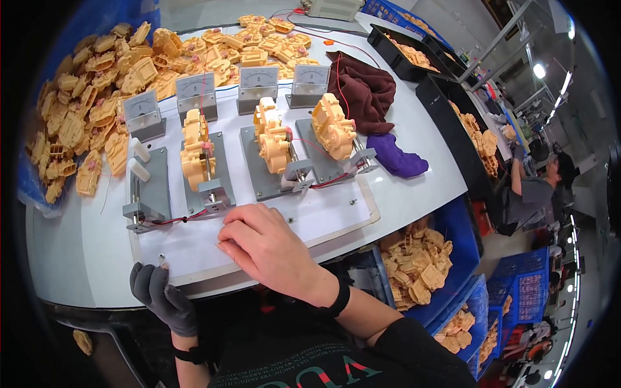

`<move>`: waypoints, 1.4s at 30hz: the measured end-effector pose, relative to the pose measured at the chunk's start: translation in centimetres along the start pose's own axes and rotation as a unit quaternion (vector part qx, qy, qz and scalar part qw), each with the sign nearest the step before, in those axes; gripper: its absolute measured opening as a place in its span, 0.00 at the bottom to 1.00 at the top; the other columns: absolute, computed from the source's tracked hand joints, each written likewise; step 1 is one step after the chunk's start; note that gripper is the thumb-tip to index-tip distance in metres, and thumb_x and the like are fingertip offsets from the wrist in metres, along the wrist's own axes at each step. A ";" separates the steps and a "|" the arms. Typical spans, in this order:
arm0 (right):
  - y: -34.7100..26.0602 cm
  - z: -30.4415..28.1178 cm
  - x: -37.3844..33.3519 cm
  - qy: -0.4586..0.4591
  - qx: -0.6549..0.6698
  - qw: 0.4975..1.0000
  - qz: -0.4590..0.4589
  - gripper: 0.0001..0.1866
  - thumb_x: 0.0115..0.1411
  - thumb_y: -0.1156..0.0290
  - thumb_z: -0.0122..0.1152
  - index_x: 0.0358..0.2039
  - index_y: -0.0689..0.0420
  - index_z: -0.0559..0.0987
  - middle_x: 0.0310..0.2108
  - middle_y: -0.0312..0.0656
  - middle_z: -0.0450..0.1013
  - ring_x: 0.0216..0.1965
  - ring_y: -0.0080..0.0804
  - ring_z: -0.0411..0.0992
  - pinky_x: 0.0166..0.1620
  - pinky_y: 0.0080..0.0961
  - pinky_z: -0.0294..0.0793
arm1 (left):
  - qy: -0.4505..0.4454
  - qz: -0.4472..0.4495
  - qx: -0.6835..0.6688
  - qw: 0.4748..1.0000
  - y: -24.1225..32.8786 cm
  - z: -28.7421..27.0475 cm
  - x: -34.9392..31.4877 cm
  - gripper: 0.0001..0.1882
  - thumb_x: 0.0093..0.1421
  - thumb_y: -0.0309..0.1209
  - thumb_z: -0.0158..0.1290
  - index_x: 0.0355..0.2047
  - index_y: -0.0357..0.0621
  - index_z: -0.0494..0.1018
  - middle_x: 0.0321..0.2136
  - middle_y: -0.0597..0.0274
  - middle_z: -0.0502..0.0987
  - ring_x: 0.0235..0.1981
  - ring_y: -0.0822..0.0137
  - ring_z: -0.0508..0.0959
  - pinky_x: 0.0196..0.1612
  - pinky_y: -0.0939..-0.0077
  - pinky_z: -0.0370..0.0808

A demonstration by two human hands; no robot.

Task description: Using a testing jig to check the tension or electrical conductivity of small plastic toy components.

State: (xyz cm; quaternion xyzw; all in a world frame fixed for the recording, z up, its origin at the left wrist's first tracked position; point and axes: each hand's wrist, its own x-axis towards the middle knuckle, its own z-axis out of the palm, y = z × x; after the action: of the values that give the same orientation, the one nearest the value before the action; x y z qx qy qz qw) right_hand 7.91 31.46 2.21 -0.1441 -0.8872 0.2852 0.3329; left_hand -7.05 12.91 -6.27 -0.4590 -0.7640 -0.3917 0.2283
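My right hand [268,246] is bare and rests flat, fingers together, on the white board [336,216] near its front edge. It holds nothing. My left hand [158,294] wears a dark grey glove and sits at the table's front edge, fingers curled, touching the board's front left corner. On the board stand several grey test fixtures. Three carry yellow plastic gearbox housings [197,155] [273,136] [333,127]; the leftmost fixture [145,187] carries none. Behind each stands a small analog meter [259,84]. Red wires [178,220] run along the fixtures.
A big heap of yellow housings [97,97] covers the table's left and back. A maroon cloth [365,90] and a purple glove [394,158] lie at right. Black trays [453,123] and blue bins [420,265] hold more housings. Another person [537,187] works at far right.
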 end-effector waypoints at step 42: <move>-0.1 0.8 0.8 0.057 0.190 0.979 0.040 0.32 0.57 0.71 0.66 0.60 0.54 0.65 0.49 0.40 0.69 0.44 0.26 0.71 0.45 0.25 0.70 | -0.324 0.283 0.050 0.901 6.6 -2.0 23.9 0.36 0.40 0.26 0.65 0.54 0.48 0.71 0.49 0.53 0.73 0.50 0.51 0.72 0.52 0.61 0.72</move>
State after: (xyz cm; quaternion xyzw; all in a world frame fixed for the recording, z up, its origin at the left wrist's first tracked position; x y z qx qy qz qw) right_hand 6.79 31.39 2.16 -0.1299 -0.7896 0.4535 0.3924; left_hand -12.59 25.61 14.45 -0.7454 -0.6524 -0.1014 0.0923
